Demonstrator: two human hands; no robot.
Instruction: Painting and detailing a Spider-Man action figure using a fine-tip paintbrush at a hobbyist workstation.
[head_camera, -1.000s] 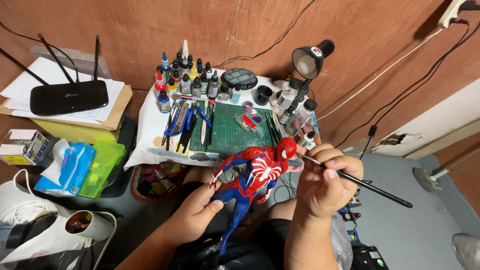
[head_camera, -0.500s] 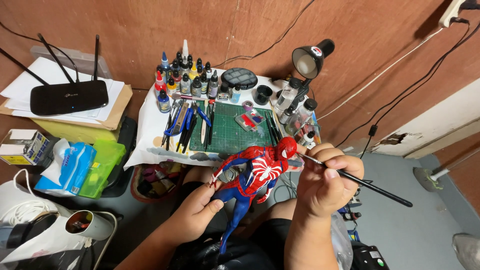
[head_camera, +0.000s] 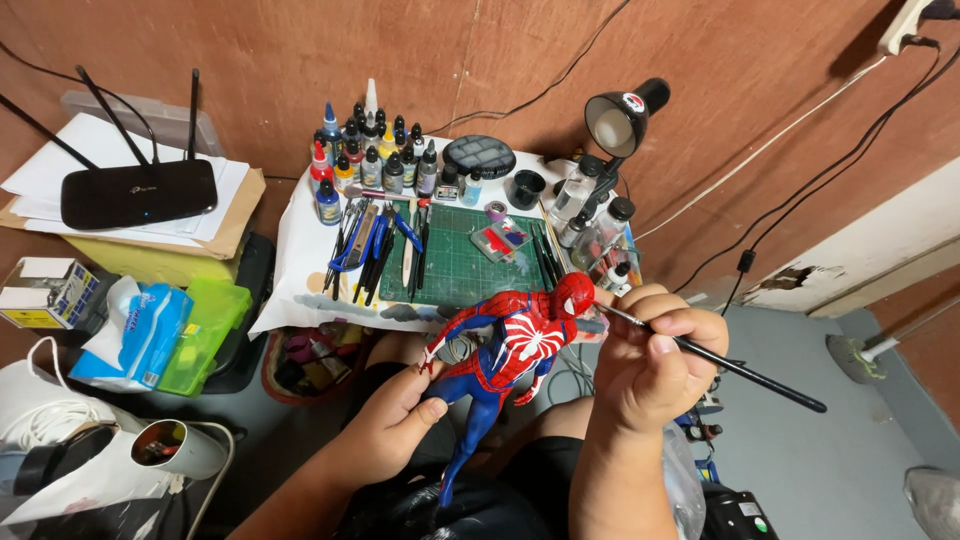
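Observation:
A red and blue superhero figure (head_camera: 505, 355) with a white spider emblem lies tilted across my lap, head toward the right. My left hand (head_camera: 395, 425) grips it around the legs and hip. My right hand (head_camera: 655, 355) pinches a thin black paintbrush (head_camera: 740, 368), whose tip touches the figure's red head (head_camera: 574, 294). The brush handle points out to the lower right.
A small white table holds a green cutting mat (head_camera: 455, 265), rows of paint bottles (head_camera: 372, 160), tools and brushes (head_camera: 372, 250), and a black desk lamp (head_camera: 618, 120). A black router (head_camera: 138, 192) sits on papers at left, above a green box (head_camera: 200, 335) and a tissue pack (head_camera: 140, 335).

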